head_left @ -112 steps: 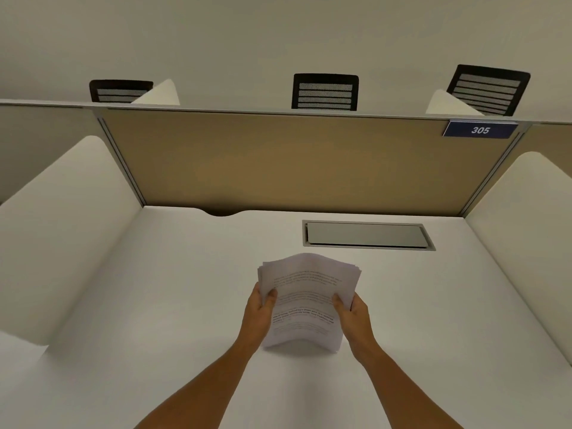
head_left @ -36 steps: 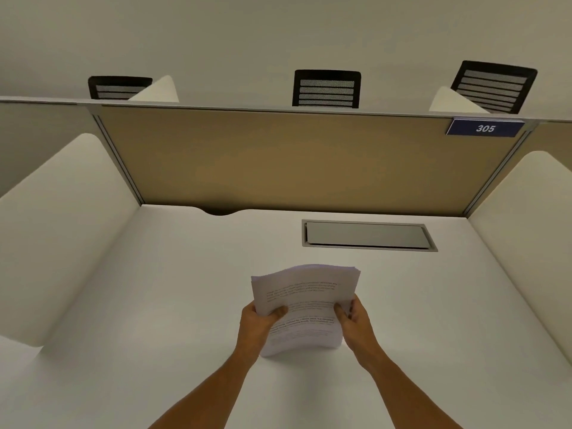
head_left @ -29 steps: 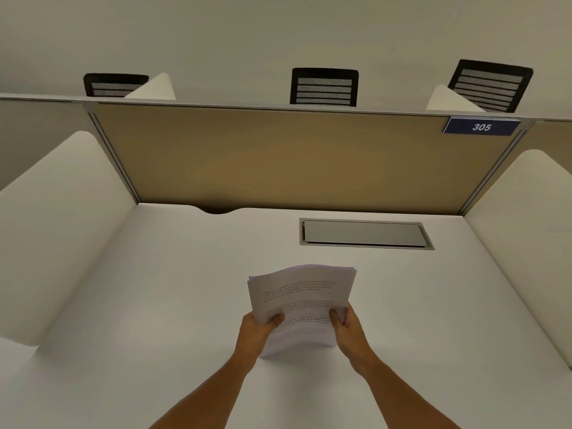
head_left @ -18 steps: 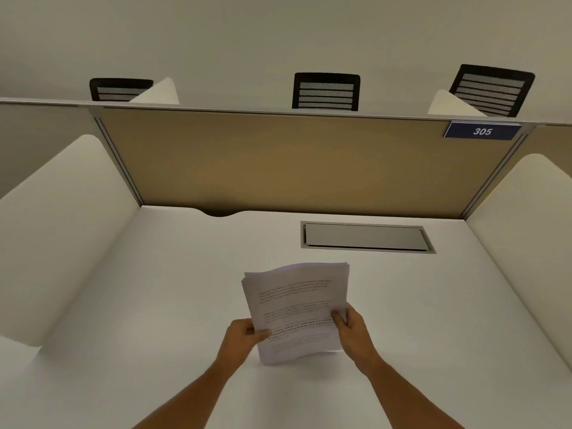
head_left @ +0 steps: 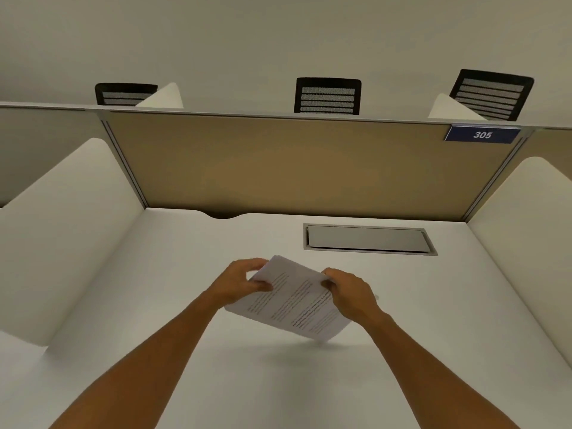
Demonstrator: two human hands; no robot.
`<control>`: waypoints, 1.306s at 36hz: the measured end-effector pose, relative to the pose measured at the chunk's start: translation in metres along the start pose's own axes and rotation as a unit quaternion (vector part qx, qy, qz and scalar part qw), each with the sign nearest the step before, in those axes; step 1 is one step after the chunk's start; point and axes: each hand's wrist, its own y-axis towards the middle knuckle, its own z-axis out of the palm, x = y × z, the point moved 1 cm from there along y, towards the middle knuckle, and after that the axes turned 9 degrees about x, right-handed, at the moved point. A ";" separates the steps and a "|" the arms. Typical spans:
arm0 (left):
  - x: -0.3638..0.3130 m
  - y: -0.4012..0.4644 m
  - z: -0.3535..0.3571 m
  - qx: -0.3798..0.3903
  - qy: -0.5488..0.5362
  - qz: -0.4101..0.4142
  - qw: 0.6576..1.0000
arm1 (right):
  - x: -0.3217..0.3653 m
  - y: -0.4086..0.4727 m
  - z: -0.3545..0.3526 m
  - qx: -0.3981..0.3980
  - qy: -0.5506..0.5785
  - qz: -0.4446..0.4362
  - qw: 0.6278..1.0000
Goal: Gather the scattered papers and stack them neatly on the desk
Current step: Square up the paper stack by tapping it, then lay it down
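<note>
Both hands grip the papers (head_left: 292, 300) in one bundle at centre frame: my left hand (head_left: 240, 281) pinches the upper left corner, my right hand (head_left: 348, 291) clamps the right edge. No loose sheets show on the desk (head_left: 154, 274), so gathering looks done; I judge what remains is squaring the edges and laying the stack flat, since it hangs tilted above the surface, lower right corner nearest it. White desk lies open all round; side walls and the grey hatch (head_left: 368, 239) at upper right stand well apart.
</note>
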 end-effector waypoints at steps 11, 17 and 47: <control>-0.009 -0.004 0.020 -0.049 -0.128 -0.009 0.990 | -0.020 -0.004 -0.036 0.133 0.010 -0.019 0.991; 0.016 -0.011 0.023 -0.088 -0.204 -0.041 0.974 | -0.051 -0.026 -0.046 0.101 0.274 -0.011 0.956; 0.086 -0.019 0.066 -0.121 -0.305 -0.109 0.938 | -0.063 -0.038 0.078 -0.039 0.537 0.139 0.831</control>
